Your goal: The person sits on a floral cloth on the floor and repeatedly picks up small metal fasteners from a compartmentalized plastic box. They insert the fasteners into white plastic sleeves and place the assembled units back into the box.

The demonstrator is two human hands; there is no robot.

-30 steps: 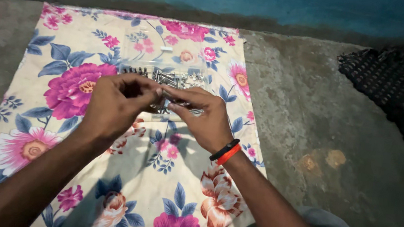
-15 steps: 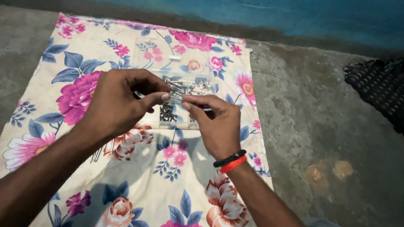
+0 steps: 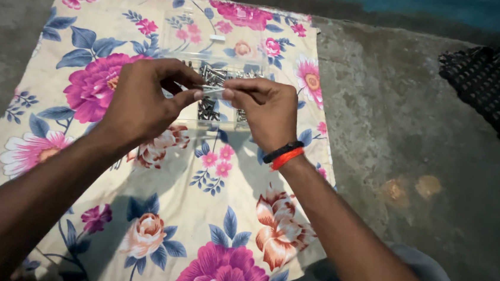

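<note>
**Both hands pinch a small metal fastener above the clear parts box**

Your left hand point(image 3: 140, 99) is curled, thumb and forefinger pinched shut on one end of a small silvery bolt point(image 3: 213, 89). Whether a nut sits on it is too small to tell. Your right hand point(image 3: 267, 109) meets it from the other side, fingertips closed on the same bolt, so the piece is held between the two hands, just above the box. A black band and an orange band point(image 3: 282, 155) ring your right wrist.

Under and behind your fingers lies a clear plastic compartment box point(image 3: 232, 68), its lid open and lying flat on the far side. The compartments hold heaps of small metal screws and bolts point(image 3: 208, 108); your hands hide much of them.

The box rests on a cream cloth printed with pink flowers and blue leaves point(image 3: 196, 213), spread over a rough grey concrete floor point(image 3: 393, 128). To your far right, well apart from the cloth, lies a dark openwork mat point(image 3: 495, 82). A blue-painted wall point(image 3: 451, 4) runs along the top edge.
</note>
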